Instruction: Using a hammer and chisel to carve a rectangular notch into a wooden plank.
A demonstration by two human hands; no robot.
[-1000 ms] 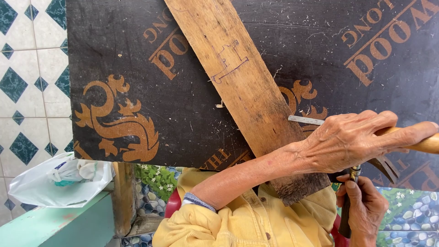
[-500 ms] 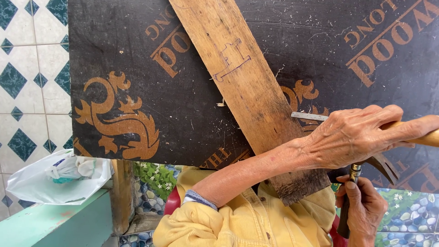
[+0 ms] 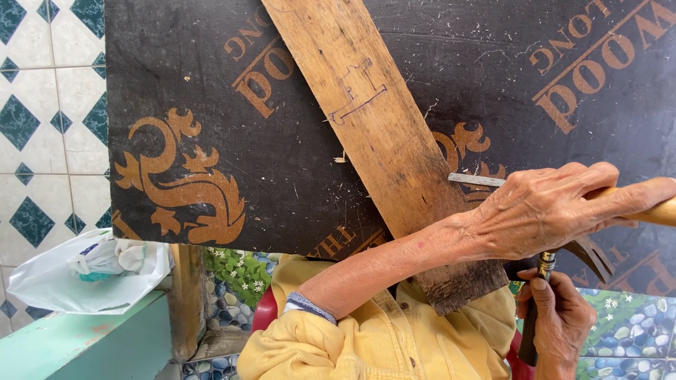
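Little has moved since a second ago: the left hand [image 3: 549, 211] sits a touch higher, and over the last half second it has kept its place. Plank and board are unchanged.

Left hand: right of centre, fingers wrapped tight round the pale wooden handle of a hammer [image 3: 658, 210]. The handle runs off the right edge. The dark claw of the hammer's head shows just below the hand, pointing down and right.

Right hand [image 3: 560, 327]: lower right corner, directly under the left. It is closed round the dark handle of a chisel [image 3: 541, 281]. This tool stands nearly upright, its brass-coloured collar just under the hammer's head. Its working end is hidden behind the left hand, so contact with the wood cannot be told.

Plank [image 3: 380, 134]: worn, bare wood, running diagonally from top centre to lower right, lying on the board. Its dark, rough lower end passes behind the left forearm.

Metal strip [image 3: 475, 179]: thin, grey, sticking out from the plank's right edge towards the left hand's knuckles.

Board [image 3: 211, 84]: large, black, with an orange scroll ornament and lettering. It fills most of the frame.

Yellow sleeve [image 3: 338, 352]: bottom centre.

Surroundings: tiled wall [image 3: 49, 127] with green diamonds at left; white plastic bag [image 3: 84, 278] on a green ledge [image 3: 84, 345], lower left.
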